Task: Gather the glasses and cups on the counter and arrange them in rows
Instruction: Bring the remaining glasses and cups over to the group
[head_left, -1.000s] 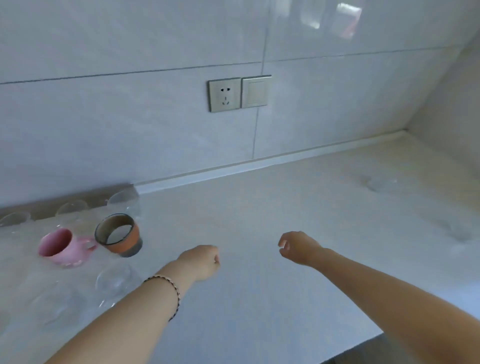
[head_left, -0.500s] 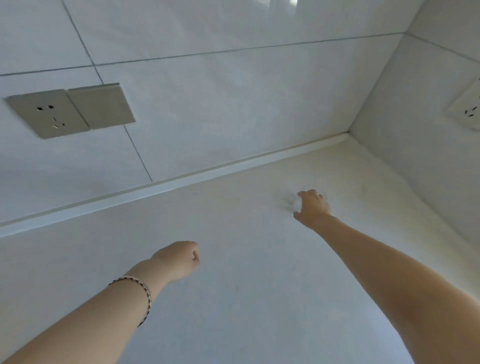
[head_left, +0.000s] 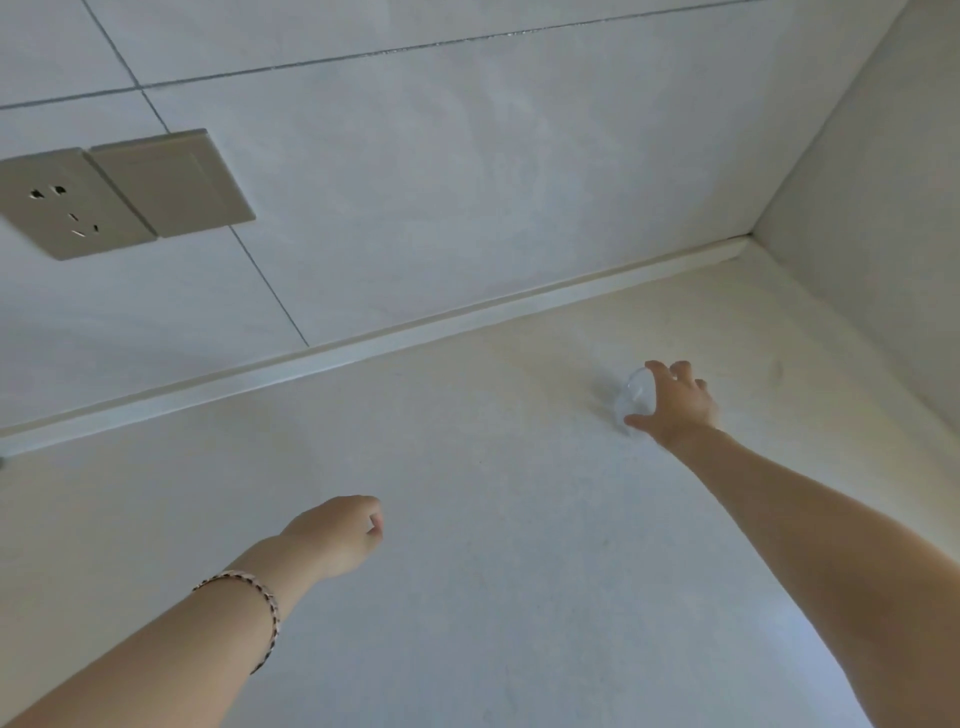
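Note:
A small clear glass (head_left: 635, 396) stands on the pale counter (head_left: 493, 597) toward the far right corner. My right hand (head_left: 675, 405) reaches out to it, fingers over its top and thumb at its near side, gripping it. The glass is nearly see-through and partly hidden by the hand. My left hand (head_left: 337, 535) hovers over the counter's middle, fingers loosely curled and holding nothing. A braided bracelet sits on that wrist. The other cups and glasses are out of view to the left.
The tiled back wall carries a grey socket (head_left: 67, 202) and switch plate (head_left: 171, 182) at upper left. A side wall (head_left: 883, 234) closes the counter on the right, forming a corner close behind the glass.
The view swung right, away from the cups at the left. My right hand stretched to the far right of the counter and closed around the clear glass. My left hand stayed low and idle.

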